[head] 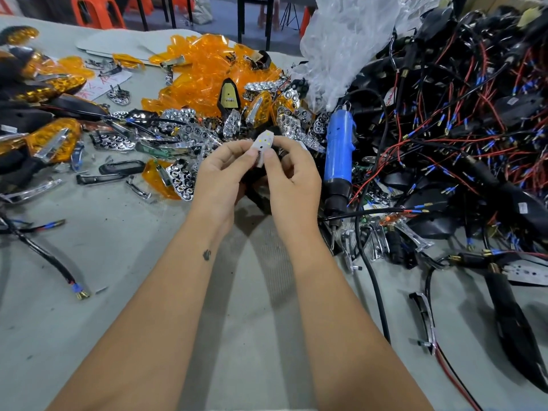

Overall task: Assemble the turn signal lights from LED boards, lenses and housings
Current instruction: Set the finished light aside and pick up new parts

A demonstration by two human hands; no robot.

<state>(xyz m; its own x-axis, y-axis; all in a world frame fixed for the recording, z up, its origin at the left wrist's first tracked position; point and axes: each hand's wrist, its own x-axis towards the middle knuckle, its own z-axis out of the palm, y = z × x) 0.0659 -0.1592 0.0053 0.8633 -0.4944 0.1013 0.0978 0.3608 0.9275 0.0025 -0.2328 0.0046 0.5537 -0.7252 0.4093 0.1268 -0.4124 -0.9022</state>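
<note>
White LED board [262, 143], small, yellow dots on its face, held up above the middle of the table [118, 262]. Both hands pinch it: left hand [221, 176] with thumb and forefinger on its left edge, right hand [292, 176] with thumb and forefinger on its right edge. A dark part shows under the hands; cannot tell what it is.

Just behind the hands: heap of chrome reflectors [189, 134], some spilling toward the left edge. Behind those, toward the far edge, a pile of orange lenses [204, 63]; one black housing [229, 97] stands upright among them.

Just right of the right hand: blue electric screwdriver [338, 161], lying with its tip toward the near edge.

Right side of table: big tangle of black and red wires [462, 120] with black housings mixed in. Clear plastic bag [347, 40] at far edge.

Left edge: finished orange-and-black lights [44, 137], stacked loosely.
</note>
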